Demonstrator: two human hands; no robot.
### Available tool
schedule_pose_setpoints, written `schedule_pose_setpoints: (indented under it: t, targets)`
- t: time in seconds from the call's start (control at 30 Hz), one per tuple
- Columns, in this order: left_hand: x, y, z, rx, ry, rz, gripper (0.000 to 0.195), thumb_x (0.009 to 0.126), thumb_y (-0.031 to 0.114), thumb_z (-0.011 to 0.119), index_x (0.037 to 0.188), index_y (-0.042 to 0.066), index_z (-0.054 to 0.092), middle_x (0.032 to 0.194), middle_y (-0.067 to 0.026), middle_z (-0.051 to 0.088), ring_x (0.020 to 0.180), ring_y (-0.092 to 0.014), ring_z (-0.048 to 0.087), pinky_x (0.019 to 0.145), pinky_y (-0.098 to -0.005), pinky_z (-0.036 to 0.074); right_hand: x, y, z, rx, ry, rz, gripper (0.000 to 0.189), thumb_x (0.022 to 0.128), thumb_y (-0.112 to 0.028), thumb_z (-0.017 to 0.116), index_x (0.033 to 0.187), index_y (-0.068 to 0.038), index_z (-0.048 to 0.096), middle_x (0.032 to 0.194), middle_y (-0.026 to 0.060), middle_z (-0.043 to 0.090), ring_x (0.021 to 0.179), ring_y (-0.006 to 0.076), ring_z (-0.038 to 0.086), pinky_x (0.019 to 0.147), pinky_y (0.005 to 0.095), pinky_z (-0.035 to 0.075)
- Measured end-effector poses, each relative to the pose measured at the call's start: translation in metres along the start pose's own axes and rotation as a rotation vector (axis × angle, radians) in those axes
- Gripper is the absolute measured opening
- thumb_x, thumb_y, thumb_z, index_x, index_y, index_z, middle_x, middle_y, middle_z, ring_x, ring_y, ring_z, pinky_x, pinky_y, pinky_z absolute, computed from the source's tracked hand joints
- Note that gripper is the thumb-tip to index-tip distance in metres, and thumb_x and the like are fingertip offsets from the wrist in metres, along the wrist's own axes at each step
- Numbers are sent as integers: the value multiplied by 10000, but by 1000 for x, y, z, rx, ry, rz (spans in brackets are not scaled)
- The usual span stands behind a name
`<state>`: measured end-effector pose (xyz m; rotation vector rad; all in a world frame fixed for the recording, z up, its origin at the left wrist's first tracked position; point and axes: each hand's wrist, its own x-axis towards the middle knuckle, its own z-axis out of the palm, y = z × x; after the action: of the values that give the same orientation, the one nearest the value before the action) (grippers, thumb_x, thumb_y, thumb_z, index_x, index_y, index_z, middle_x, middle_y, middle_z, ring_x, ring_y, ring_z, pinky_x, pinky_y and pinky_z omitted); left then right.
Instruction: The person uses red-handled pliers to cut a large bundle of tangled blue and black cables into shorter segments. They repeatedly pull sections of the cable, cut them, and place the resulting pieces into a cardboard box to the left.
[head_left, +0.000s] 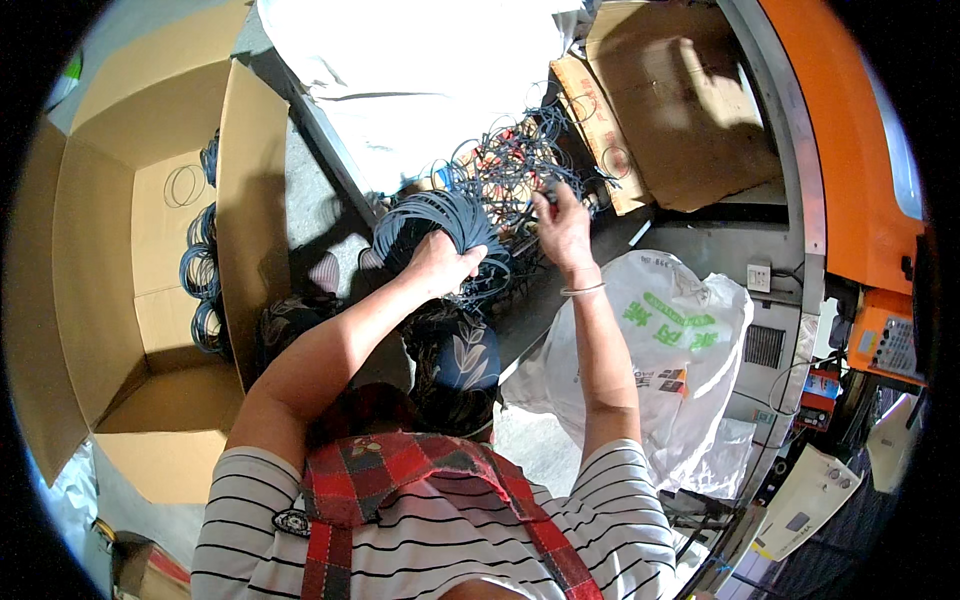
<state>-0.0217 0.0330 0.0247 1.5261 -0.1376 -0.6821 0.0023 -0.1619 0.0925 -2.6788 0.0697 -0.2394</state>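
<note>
My left hand (444, 264) is closed on a thick bundle of dark ring-shaped bands (439, 214), held over my lap. Just right of it, my right hand (561, 225) is at the near edge of a tangled heap of dark rings and thin strips (517, 161). Its thumb and fingers are bent around something small and dark that is too hidden to name. Red and blue bits show among the heap.
An open cardboard box (97, 262) at the left holds several bundles of dark rings (201, 271). Another carton (675, 112) lies beyond the heap. A white woven sack (645, 360) stands at my right beside an orange machine (832, 135). White sheeting (427, 52) lies ahead.
</note>
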Motion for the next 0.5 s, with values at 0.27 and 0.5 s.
schedule_pose_setpoints:
  t: [0.27, 0.5]
  targets:
    - [-1, -2, 1, -92, -2, 196, 56, 845, 37, 566, 811, 7, 533, 643, -23, 573, 600, -119, 557, 604, -284, 470, -18, 6, 23, -83, -162, 34, 244, 845, -219, 611, 920, 0, 533, 788, 247, 602, 774, 425, 592, 674, 450, 476]
    - [1, -8, 0, -89, -90, 283, 98, 844, 10, 563, 936, -4, 534, 728, -32, 568, 615, -116, 556, 577, -285, 475, 1, 18, 19, -190, -314, 149, 397, 808, -294, 662, 991, 45, 563, 864, 247, 629, 852, 396, 612, 752, 430, 479]
